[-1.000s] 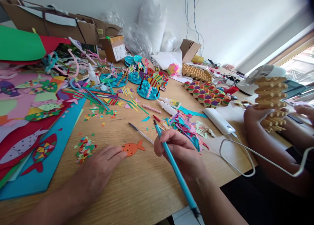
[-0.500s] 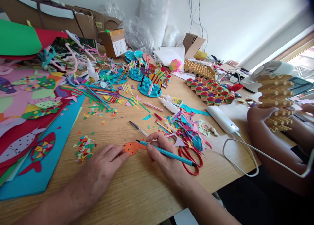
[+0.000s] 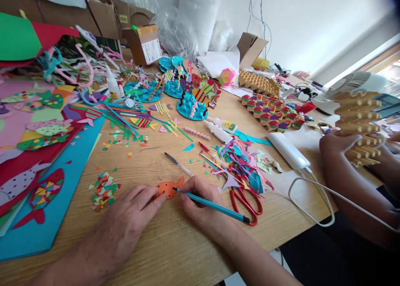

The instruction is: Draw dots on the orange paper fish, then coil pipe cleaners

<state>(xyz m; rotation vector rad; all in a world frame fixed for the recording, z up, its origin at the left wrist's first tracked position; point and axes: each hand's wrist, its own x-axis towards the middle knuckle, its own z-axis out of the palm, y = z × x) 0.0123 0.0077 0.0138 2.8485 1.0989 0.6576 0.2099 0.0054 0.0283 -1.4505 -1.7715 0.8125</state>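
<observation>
A small orange paper fish [image 3: 165, 189] with dark dots lies on the wooden table. The fingertips of my left hand [image 3: 134, 207] are closed on its left end and press it against the tabletop. In my right hand [image 3: 201, 200] is a blue felt-tip pen [image 3: 215, 207], gripped near its black tip. That tip is at the fish's body, close to the tail. A ballpoint pen [image 3: 178, 163] lies just beyond the fish, and red-handled scissors [image 3: 246, 205] rest to the right of my right hand, partly under paper scraps.
Left of my hand are a pile of paper confetti [image 3: 105, 190] and blue sheets [image 3: 59, 219] bearing paper fish. Colourful paper scraps [image 3: 240, 161], glue bottles [image 3: 218, 132] and a white power bank [image 3: 289, 150] lie ahead and right. Another person's hand [image 3: 340, 146] holds an egg carton [image 3: 356, 111].
The felt-tip's tip has moved from the fish's tail onto its body, with my right hand shifting slightly and uncovering the tail. My left hand stays on the fish.
</observation>
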